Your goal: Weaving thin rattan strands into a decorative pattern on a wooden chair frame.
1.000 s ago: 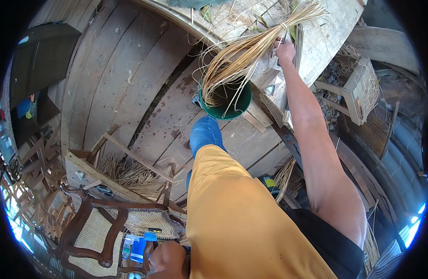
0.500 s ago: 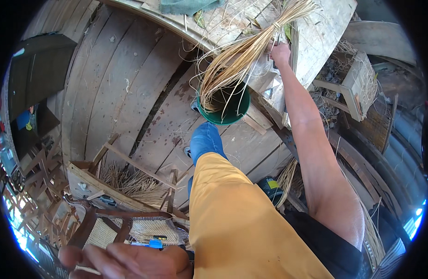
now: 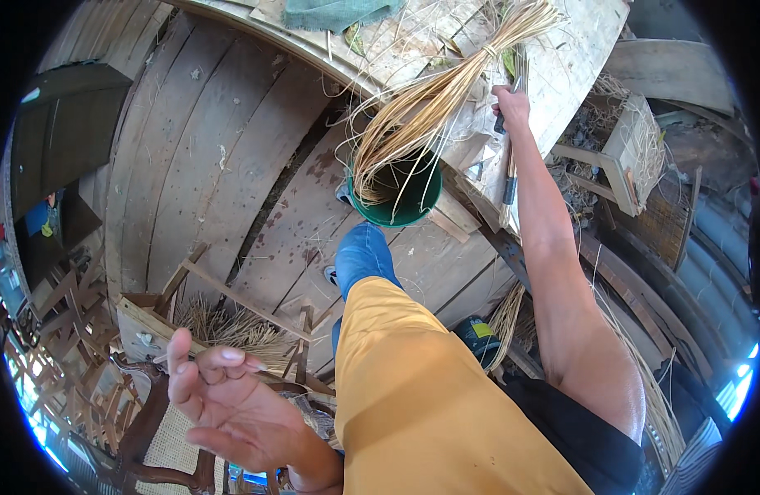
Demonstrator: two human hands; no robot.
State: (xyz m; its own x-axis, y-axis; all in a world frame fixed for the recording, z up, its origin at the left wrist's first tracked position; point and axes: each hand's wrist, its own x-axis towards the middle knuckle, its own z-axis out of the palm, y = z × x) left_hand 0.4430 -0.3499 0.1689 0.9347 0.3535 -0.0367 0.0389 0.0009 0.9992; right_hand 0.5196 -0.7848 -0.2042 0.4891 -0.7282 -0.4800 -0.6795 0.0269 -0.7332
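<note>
My left hand (image 3: 246, 410) is raised at the lower left, palm up, fingers apart and slightly curled, holding nothing. Stretched out to the table, my right hand (image 3: 514, 107) is closed around a slim tool with a dark handle (image 3: 500, 123); the rest of the tool is hidden. Just left of that hand lies a tied bundle of cane strands (image 3: 434, 95). Its looped end hangs into a green bucket (image 3: 396, 221). Beside my right wrist, a long thin dark-tipped rod (image 3: 509, 188) lies along the table edge.
The wooden table (image 3: 582, 62) carries loose strands and a green cloth (image 3: 340, 12). Left of my legs stands a wooden frame (image 3: 240, 290) with cane scraps. A caned chair (image 3: 161, 433) is at the lower left, and a dark tin (image 3: 479, 338) sits right of my knee.
My left hand has risen and turned its palm up, fingers opening out. My right hand has shifted slightly right and nearer on the table, away from the cane bundle, with the dark-handled tool.
</note>
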